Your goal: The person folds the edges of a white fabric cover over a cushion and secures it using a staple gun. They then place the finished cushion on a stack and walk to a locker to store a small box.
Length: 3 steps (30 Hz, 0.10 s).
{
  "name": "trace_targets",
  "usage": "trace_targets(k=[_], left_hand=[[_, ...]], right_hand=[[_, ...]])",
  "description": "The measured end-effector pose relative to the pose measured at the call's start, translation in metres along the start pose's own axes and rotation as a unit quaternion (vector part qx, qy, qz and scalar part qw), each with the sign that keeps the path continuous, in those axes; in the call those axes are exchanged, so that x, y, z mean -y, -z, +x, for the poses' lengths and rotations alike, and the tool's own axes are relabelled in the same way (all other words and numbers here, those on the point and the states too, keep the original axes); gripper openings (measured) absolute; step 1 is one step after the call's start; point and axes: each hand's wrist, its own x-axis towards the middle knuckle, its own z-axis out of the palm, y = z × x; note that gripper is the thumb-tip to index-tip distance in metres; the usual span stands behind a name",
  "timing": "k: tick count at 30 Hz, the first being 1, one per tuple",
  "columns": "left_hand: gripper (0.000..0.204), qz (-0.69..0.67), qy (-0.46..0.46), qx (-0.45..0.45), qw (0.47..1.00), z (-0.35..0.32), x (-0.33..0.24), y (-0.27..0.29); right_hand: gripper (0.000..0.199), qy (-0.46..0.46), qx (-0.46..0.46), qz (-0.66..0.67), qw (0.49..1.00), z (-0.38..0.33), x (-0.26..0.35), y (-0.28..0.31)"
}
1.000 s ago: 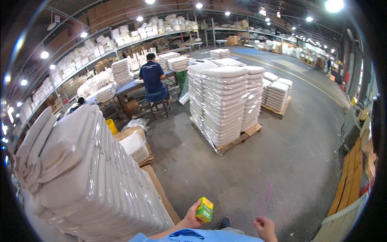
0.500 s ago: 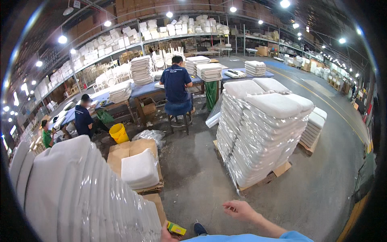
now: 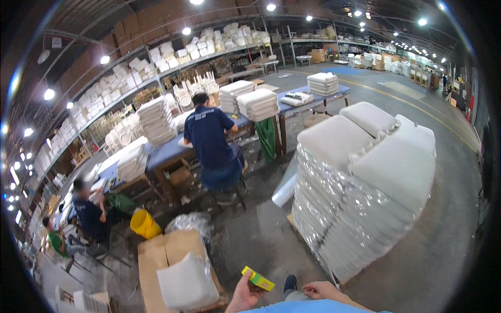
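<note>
My left hand (image 3: 246,293) is closed around a small yellow and green box (image 3: 258,279), held low in front of me. My right hand (image 3: 319,289) hangs at the lower edge, loosely curled, with nothing visible in it. It is nearest to a tall stack of white cushions (image 3: 334,193) wrapped in clear film, and apart from it. Left of the box, several white cushions (image 3: 187,281) lie on a cardboard-covered pallet (image 3: 151,261). My dark shoe (image 3: 290,283) shows between my hands.
A person in a navy shirt (image 3: 207,128) sits at a blue-topped table (image 3: 162,155), back toward me. Two more people sit at far left. A yellow bucket (image 3: 144,224) and crumpled clear plastic (image 3: 190,224) lie beyond the pallet. Grey floor (image 3: 255,229) runs between pallet and wrapped stack.
My view has turned and moved forward; the large stack at near left has left the picture. My left hand has come up with the box. My right hand is lower and nearer my body.
</note>
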Motion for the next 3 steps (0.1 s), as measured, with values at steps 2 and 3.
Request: trace_targets(k=[2, 3], left_hand=[[0.063, -0.023, 0.051, 0.019, 0.998, 0.047, -0.037, -0.03], [0.066, -0.036, 0.06, 0.04, 0.997, 0.067, -0.063, -0.038]], right_hand=[[0.043, 0.022, -0.021, -0.037, 0.999, 0.08, 0.011, 0.042], [0.047, 0.057, -0.026, 0.015, 0.998, 0.123, 0.033, 0.064]])
